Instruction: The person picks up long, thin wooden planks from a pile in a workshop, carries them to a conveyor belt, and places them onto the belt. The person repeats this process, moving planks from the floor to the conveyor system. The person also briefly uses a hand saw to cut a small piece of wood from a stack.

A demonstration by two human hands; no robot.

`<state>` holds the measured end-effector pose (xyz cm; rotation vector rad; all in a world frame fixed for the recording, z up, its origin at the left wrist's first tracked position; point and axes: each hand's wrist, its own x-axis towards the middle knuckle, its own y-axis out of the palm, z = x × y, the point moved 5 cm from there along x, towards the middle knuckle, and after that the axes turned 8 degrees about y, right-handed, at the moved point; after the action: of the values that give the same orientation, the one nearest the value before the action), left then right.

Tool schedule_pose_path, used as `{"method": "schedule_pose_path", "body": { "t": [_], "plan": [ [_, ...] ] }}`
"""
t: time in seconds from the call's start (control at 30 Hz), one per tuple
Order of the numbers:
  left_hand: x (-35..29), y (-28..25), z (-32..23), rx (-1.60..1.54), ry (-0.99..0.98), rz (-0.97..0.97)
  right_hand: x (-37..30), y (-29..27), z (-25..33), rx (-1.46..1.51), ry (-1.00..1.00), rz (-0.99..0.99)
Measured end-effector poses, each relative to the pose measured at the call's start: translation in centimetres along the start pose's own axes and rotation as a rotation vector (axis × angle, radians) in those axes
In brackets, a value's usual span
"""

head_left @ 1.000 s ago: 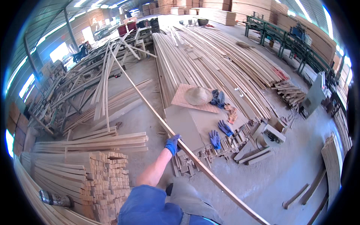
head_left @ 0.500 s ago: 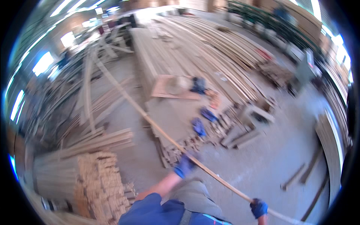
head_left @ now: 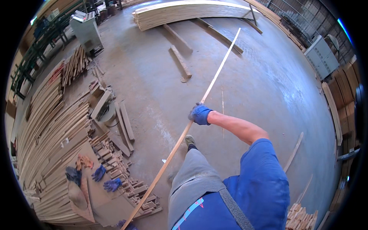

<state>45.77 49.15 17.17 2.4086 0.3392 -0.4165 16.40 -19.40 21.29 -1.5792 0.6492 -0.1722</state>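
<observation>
My right hand [head_left: 199,114], in a blue glove, is closed around a long thin wooden strip [head_left: 217,74] about halfway along it. The strip runs from the lower left edge of the picture up to the right, above the concrete floor, and its far end points at a stack of long boards [head_left: 191,11]. A blue patch [head_left: 126,224] touches the strip's near end at the bottom edge. It may be my gloved left hand, but too little of it shows. My grey trouser leg and one shoe [head_left: 189,140] are below the strip.
Piles of long slats [head_left: 50,130] and short offcuts [head_left: 122,172] fill the left. Loose blue gloves [head_left: 105,179] lie on a board there. Timbers [head_left: 180,61] lie on the floor ahead. A grey machine [head_left: 86,28] stands upper left and cabinets [head_left: 322,55] stand at right.
I have turned around, so the open floor and the far board stack now lie ahead. The slat piles have shifted to my left. My right hand now grips the strip's middle.
</observation>
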Motion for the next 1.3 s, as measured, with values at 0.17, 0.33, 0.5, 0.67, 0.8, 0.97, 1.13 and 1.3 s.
{"method": "schedule_pose_path", "body": {
  "t": [0.17,0.33,0.5,0.67,0.8,0.97,1.13,1.3],
  "plan": [
    [-1.5,14.4,4.5,0.103,0.192,0.084,5.5,-4.6,-8.4,0.02,0.012,-0.061],
    [-3.7,28.5,8.2,0.161,0.337,0.142,10.7,-7.2,-19.0,0.011,0.045,-0.195],
    [-3.8,40.0,10.9,0.147,0.421,0.199,16.2,-8.5,-28.5,0.106,0.081,-0.252],
    [-0.1,49.7,16.7,0.121,0.369,0.284,23.3,-9.2,-36.2,0.243,0.096,-0.393],
    [5.4,59.5,23.3,0.128,0.176,0.414,30.7,-8.7,-41.8,0.241,0.155,-0.308],
    [10.9,77.5,30.3,-0.072,0.195,0.496,40.3,-10.7,-49.0,0.2,0.304,-0.32],
    [16.8,93.8,37.9,-0.114,0.083,0.626,49.2,-13.5,-56.6,0.21,0.444,-0.401],
    [23.2,110.7,47.1,-0.108,0.046,0.706,59.8,-18.3,-65.1,0.157,0.486,-0.511]
  ]
}}
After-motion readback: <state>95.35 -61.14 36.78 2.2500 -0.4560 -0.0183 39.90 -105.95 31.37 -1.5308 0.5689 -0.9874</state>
